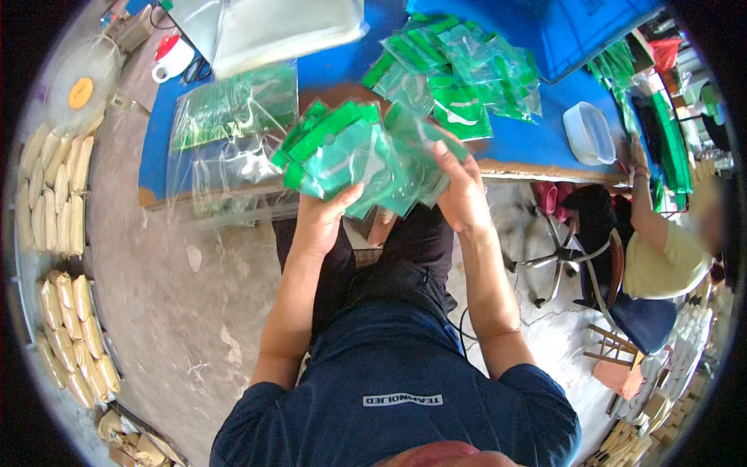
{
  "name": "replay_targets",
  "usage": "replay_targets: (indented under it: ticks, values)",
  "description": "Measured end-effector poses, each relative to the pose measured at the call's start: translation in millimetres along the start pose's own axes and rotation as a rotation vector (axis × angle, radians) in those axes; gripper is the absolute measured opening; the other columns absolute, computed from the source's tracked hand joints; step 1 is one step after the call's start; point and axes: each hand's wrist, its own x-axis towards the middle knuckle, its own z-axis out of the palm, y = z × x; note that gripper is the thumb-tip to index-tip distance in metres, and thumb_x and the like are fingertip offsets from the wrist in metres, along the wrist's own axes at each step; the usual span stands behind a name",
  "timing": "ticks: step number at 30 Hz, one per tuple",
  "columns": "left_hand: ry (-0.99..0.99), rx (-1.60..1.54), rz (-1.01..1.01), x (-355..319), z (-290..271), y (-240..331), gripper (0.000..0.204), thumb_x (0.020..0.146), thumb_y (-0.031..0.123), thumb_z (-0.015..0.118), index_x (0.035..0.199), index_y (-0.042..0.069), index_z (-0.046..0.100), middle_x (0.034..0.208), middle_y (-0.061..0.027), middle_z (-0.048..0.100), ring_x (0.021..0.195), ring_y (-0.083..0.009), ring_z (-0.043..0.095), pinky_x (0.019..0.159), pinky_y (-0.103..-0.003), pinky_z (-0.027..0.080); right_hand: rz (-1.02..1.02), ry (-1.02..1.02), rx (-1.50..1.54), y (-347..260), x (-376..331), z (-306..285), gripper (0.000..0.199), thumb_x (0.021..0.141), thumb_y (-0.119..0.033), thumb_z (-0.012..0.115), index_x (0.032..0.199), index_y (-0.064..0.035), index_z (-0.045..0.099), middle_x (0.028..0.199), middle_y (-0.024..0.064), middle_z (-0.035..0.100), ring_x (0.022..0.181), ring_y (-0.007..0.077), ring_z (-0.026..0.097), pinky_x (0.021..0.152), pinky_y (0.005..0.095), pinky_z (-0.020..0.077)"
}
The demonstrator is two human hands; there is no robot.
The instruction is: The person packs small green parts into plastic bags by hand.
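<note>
The left grip (pixel 320 219) is closed on a fan of flat, see-through plastic bags with bright green bands (pixel 372 165). Its thumb presses on top of them, and the fingers go under, where I can't see them all. The right grip (pixel 465 194) is closed on the other side of the same fan, thumb on top too. So the bags are up between the two grips, spread out like playing cards, just in front of the person's lap.

Ahead of both grips is a blue counter with a worn brown edge (pixel 537 145). Past the right grip, a messy pile of the same kind of green and clear bags (pixel 475 70) lies on it. Left of the left grip are big, shiny, clear plastic sheets with green on them (pixel 233 117) — they hang down over the edge. Farther on is a pale stack of flat plastic (pixel 288 35).

To the right of the right grip sits a small white plastic tub (pixel 589 134) — it stands near the edge. Farther right is a person in a pale yellow shirt (pixel 665 261), with one arm reaching to the counter. Well off to the left of the left grip, a round fan with a yellow middle (pixel 80 93) stands near rows of long tan packets (pixel 58 187).
</note>
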Motion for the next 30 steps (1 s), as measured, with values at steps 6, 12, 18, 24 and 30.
replay_targets:
  ticks: [6,12,18,24,30]
  values:
    - [-0.103,-0.175,-0.095,-2,16,4,0.064,0.082,-0.004,0.071,0.14,0.005,0.046,0.133,-0.0063,0.056,0.123,-0.0232,0.054,0.106,-0.041,0.043,-0.046,-0.031,0.099,20,1,25,0.031,0.095,-0.008,0.065,0.125,-0.0042,0.058,0.116,0.0032,0.065,0.108,0.0122,0.058,0.095,0.0297,0.0462]
    - [-0.126,0.273,0.187,27,27,25,0.058,0.08,-0.002,0.075,0.133,0.001,0.052,0.133,-0.008,0.056,0.124,-0.0201,0.053,0.106,-0.037,0.042,-0.292,-0.254,-0.346,10,30,-5,0.059,0.084,-0.029,0.081,0.13,-0.0023,0.055,0.12,0.0081,0.063,0.115,0.0177,0.056,0.101,0.0336,0.0444]
    - [-0.276,0.825,0.369,72,9,38,0.105,0.071,0.0,0.082,0.155,0.009,0.02,0.136,-0.0156,0.051,0.128,-0.0254,0.05,0.108,-0.038,0.04,-0.364,-0.3,-1.226,10,65,-2,0.096,0.071,-0.033,0.088,0.141,0.0057,0.035,0.123,0.0329,0.058,0.117,0.041,0.059,0.099,0.0434,0.0471]
    - [-0.332,0.401,0.254,76,21,36,0.085,0.072,0.003,0.083,0.142,0.001,0.034,0.131,-0.0118,0.053,0.125,-0.0224,0.051,0.107,-0.038,0.041,-0.465,-0.275,-0.964,27,61,12,0.079,0.075,-0.019,0.082,0.136,0.0032,0.037,0.121,0.029,0.059,0.115,0.0453,0.058,0.098,0.0448,0.0468]
    - [-0.277,0.795,0.333,81,-16,5,0.055,0.076,0.004,0.082,0.125,0.0,0.056,0.12,-0.0079,0.061,0.114,-0.0176,0.058,0.1,-0.035,0.045,-0.406,-0.298,-1.031,39,58,-5,0.071,0.076,-0.014,0.08,0.134,-0.0002,0.042,0.115,0.0243,0.062,0.112,0.0398,0.06,0.094,0.0442,0.0474]
